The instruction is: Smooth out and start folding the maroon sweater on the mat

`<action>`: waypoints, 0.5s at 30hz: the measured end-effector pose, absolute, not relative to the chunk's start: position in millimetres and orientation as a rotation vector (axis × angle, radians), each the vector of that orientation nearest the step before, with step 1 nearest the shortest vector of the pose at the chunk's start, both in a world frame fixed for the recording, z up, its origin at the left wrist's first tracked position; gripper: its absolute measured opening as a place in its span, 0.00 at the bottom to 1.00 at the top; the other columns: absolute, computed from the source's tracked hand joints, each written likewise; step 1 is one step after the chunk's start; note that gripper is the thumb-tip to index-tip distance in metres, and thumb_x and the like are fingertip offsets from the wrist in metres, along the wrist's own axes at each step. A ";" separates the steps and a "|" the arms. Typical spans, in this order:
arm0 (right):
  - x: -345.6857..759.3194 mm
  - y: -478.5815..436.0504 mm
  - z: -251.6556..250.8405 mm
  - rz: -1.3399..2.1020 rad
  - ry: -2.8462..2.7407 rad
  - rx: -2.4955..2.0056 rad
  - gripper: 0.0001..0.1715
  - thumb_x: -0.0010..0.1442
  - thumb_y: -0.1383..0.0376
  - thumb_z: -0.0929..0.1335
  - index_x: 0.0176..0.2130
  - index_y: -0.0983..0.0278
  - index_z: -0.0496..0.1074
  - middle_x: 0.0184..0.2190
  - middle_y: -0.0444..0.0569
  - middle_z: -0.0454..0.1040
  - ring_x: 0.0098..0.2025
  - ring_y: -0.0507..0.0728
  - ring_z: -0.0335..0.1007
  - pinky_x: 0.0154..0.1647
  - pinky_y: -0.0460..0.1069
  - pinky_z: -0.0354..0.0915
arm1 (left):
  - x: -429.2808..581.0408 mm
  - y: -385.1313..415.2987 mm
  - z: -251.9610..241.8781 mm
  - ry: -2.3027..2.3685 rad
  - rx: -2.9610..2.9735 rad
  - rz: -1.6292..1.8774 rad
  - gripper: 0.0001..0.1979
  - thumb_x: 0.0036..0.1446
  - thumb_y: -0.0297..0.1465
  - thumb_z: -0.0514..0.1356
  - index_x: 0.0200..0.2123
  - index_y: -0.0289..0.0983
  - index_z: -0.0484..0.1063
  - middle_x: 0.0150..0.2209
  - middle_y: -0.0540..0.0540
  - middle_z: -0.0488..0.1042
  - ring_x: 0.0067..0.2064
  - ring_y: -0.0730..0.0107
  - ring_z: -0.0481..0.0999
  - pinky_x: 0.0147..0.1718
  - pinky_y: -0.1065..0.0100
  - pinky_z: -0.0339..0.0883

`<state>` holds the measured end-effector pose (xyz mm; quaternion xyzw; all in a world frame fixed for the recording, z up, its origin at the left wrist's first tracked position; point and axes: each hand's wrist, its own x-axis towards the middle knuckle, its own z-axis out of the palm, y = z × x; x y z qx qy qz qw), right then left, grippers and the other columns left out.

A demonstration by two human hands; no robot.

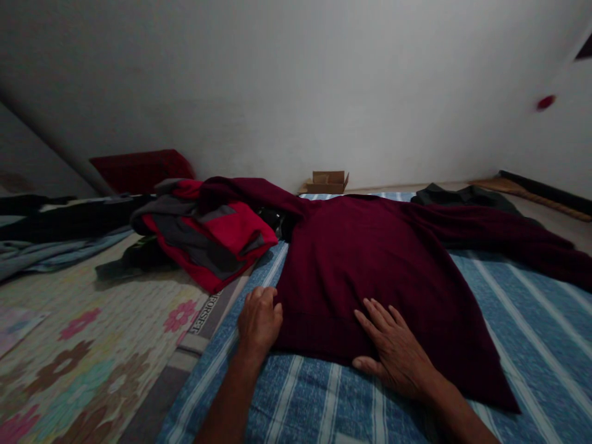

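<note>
A maroon long-sleeved sweater point(361, 265) lies spread on a blue striped sheet point(490, 283), its hem towards me and its sleeves stretched out to both sides. My left hand point(261, 317) is closed at the lower left edge of the sweater, the curled fingers and thumb meeting at the cloth. Flat on the fabric near the hem rests my right hand point(393, 345), its fingers stretched out and slightly apart. The sweater's left sleeve in view lies over a red and grey garment point(222, 228).
Dark and light clothes point(60, 228) lie at the far left on a floral mat point(115, 327). A small open cardboard box point(327, 182) stands by the wall. Behind the right sleeve lies a dark garment point(467, 196). A dark red object point(143, 169) leans near the wall.
</note>
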<state>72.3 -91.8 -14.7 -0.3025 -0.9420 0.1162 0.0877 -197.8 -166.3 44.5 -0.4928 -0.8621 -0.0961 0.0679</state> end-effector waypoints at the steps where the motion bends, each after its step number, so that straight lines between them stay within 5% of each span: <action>1: 72.3 -91.8 -14.6 0.348 -2.805 -0.901 0.46 0.57 0.39 0.57 0.64 0.60 0.49 0.65 0.56 0.45 0.66 0.65 0.37 0.62 0.63 0.41 | -196.2 -165.5 45.6 -2.571 -1.523 -0.329 0.07 0.52 0.27 0.56 0.36 0.38 0.69 0.39 0.43 0.71 0.45 0.58 0.70 0.43 0.64 0.61; 15: 72.0 -92.2 -11.0 0.390 -2.817 -0.942 0.46 0.56 0.38 0.55 0.64 0.60 0.50 0.65 0.56 0.45 0.66 0.64 0.37 0.62 0.64 0.40 | -191.4 -159.1 39.9 -2.672 -1.844 -0.378 0.06 0.54 0.27 0.55 0.30 0.38 0.73 0.34 0.47 0.71 0.37 0.67 0.71 0.37 0.70 0.60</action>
